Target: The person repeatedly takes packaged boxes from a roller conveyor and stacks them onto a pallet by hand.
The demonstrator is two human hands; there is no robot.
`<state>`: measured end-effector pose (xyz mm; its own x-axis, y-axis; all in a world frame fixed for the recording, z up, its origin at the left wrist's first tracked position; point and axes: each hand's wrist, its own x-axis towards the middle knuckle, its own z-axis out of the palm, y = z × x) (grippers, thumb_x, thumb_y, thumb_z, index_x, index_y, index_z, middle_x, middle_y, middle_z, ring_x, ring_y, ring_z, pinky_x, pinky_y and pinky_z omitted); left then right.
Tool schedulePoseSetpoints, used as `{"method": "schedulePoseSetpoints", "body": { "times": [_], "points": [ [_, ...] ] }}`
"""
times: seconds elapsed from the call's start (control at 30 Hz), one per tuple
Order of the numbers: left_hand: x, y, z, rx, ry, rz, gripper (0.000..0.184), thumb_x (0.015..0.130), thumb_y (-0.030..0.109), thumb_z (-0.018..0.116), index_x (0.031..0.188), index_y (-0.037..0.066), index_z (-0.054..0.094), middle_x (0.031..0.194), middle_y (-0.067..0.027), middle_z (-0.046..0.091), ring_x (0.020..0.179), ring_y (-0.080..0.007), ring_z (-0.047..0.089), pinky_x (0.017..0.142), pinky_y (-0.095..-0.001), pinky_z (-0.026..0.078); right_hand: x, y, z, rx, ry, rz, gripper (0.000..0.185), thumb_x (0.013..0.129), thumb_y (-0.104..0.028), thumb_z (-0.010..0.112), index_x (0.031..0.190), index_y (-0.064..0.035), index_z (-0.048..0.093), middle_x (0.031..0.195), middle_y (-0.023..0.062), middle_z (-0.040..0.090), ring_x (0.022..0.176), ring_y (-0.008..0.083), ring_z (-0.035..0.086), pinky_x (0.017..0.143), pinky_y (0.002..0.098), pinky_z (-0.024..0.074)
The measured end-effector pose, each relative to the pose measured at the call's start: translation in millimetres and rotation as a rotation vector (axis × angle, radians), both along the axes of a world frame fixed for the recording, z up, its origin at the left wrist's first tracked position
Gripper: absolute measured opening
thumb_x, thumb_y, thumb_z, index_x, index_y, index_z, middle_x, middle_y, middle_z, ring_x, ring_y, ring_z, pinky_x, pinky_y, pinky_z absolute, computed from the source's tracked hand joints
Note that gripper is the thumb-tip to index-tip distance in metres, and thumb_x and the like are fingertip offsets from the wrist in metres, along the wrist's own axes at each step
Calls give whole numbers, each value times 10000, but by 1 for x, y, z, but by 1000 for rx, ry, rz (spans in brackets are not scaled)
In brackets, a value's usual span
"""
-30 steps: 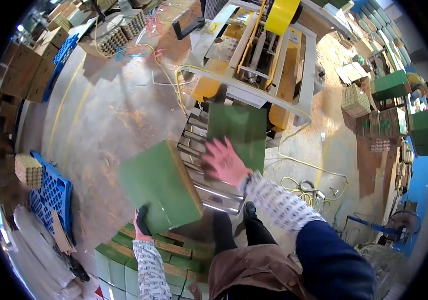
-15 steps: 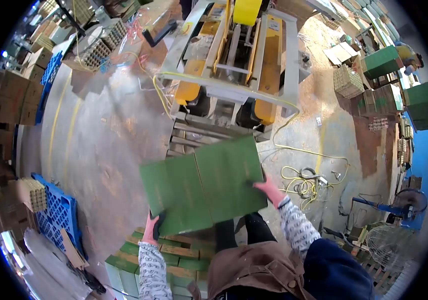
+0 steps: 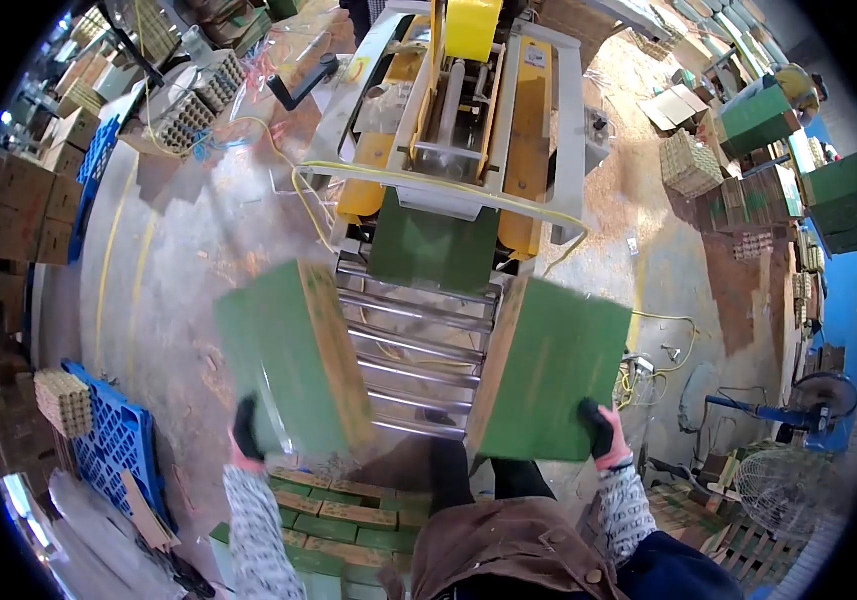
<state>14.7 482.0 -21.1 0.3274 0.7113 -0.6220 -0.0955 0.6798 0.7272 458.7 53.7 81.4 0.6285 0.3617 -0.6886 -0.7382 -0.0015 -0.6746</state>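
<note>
My left hand point(image 3: 246, 436), in a black and pink glove, grips the outer lower edge of a green carton point(image 3: 283, 365), which is tilted and blurred. My right hand point(image 3: 605, 434) is closed on the outer lower edge of another green carton point(image 3: 558, 370). Both cartons are apart, one at each side of the roller conveyor point(image 3: 416, 345), their brown sides facing each other. Between and beyond them, a third green carton point(image 3: 433, 240) lies at the mouth of the yellow and grey machine point(image 3: 528, 130). My fingertips are partly hidden.
Stacked green and brown cartons point(image 3: 353, 515) stand low in front of me on the left. A blue plastic pallet point(image 3: 113, 430) leans further left. Yellow cable point(image 3: 638, 375) lies on the floor at right, near a fan point(image 3: 778, 490). Another person point(image 3: 798, 90) is at the far right.
The two cartons, side by side between my hands before, have parted left and right as my hands spread. A green carton now shows at the machine's mouth, and the rollers are uncovered.
</note>
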Motion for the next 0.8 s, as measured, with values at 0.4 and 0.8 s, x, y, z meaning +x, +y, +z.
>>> {"method": "schedulePoseSetpoints", "body": {
  "times": [0.4, 0.8],
  "points": [
    [118, 77, 17, 99, 24, -305, 472, 845, 154, 556, 1281, 18, 441, 1160, -84, 559, 1040, -185, 552, 875, -292, 454, 76, 24, -56, -51, -241, 221, 334, 799, -46, 574, 1127, 8, 534, 1082, 84, 566, 906, 172, 595, 795, 283, 494],
    [61, -97, 86, 72, 57, -141, 382, 863, 208, 557, 1197, 27, 516, 1077, -62, 601, 928, -147, 603, 790, -273, 501, 95, -43, -79, 21, -341, 585, 267, 862, -116, 520, 1075, 37, 571, 1051, 85, 586, 964, 156, 572, 861, 273, 453]
  ]
}}
